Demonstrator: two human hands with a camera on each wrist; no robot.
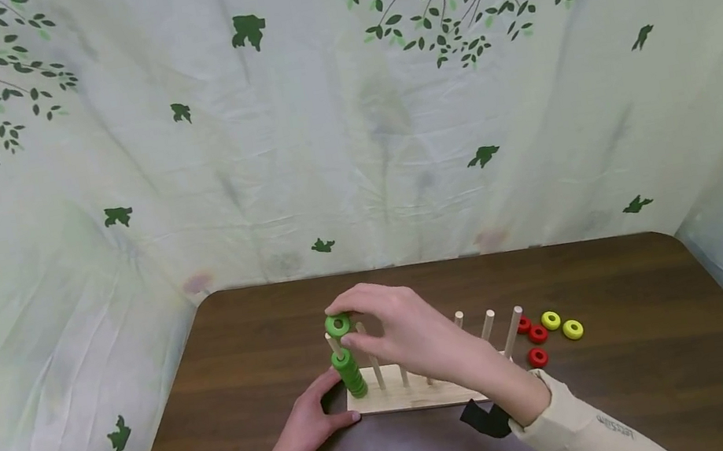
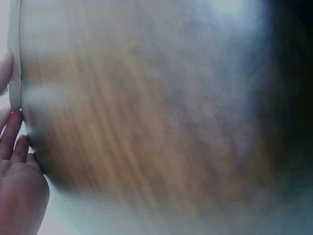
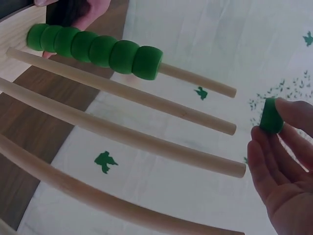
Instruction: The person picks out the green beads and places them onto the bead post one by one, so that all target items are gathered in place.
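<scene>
My right hand (image 1: 415, 328) pinches a green ring (image 1: 338, 326) between thumb and fingers, just above the leftmost peg. In the right wrist view the ring (image 3: 270, 116) is apart from the peg's tip (image 3: 227, 91). Several green rings (image 1: 351, 375) are stacked on that peg, its upper part bare. The pegs stand upright in a pale wooden board (image 1: 391, 400). At the board's left end my left hand (image 1: 309, 426) holds it, the thumb at the front corner and fingers round the side. The left wrist view shows only fingers (image 2: 19, 149) at the board's edge.
Right of the board lie several loose red rings (image 1: 538, 358) and two yellow rings (image 1: 573, 330) on the dark wooden table (image 1: 644, 370). The other visible pegs (image 1: 513, 332) carry no rings. A leaf-patterned cloth (image 1: 354, 139) hangs behind the table.
</scene>
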